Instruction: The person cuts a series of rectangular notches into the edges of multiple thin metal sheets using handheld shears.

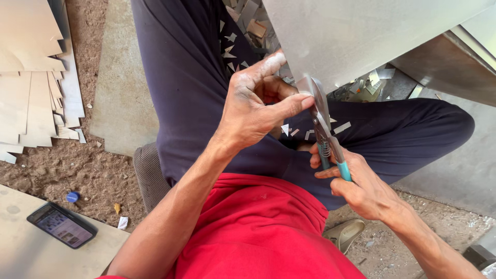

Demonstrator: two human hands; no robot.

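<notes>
- My left hand [253, 106] is pinching the metal sheet's [351, 36] lower edge, steadying it above my lap.
- My right hand [356, 188], grip wrapped around the teal-handled snips [325, 129], is biting that edge.

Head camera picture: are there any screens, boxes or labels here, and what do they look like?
Phone: lies flat on a pale board at lower left; a dark rectangle, its lit screen showing small coloured tiles.
No boxes, labels or signs show.
</notes>
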